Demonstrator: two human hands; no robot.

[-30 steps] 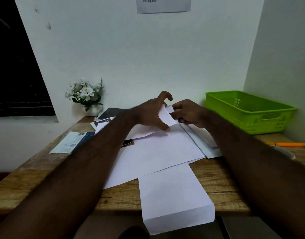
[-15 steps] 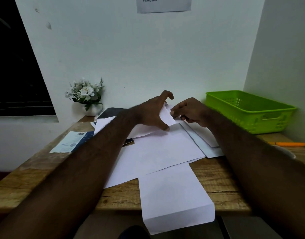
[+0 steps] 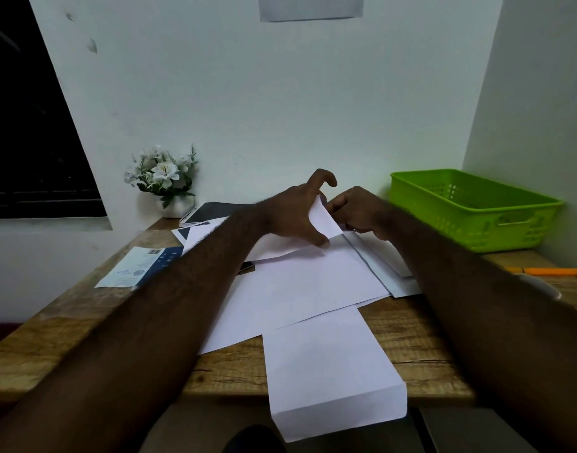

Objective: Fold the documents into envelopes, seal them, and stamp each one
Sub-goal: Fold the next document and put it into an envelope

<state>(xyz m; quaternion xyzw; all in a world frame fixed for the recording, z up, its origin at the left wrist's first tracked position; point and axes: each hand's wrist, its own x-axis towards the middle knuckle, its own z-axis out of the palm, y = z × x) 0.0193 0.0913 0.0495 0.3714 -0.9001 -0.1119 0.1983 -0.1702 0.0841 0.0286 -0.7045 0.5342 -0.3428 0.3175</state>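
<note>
Envelope flap [image 3: 324, 220] pinched up btwn left hand [image 3: 293, 217] & right hand [image 3: 359, 212], both gripping it, just left of green basket [image 3: 476, 207].

Hiding much of the notebook [image 3: 215, 210] under an arm and loose papers [image 3: 313, 289]; running off the top edge, the wall notice [image 3: 310, 8], print too small for reading; covering the right hand's [image 3: 359, 210] fingertips behind a lifted sheet [image 3: 324, 219].

The desk [image 3: 421, 341] is rough, grainy wood, matt. White sheets [image 3: 313, 289] at its middle are smooth matt paper. At two o'clock, the green basket [image 3: 470, 217] is perforated plastic with a slight sheen. At ten o'clock, the pot [image 3: 177, 207] looks smooth white.
</note>
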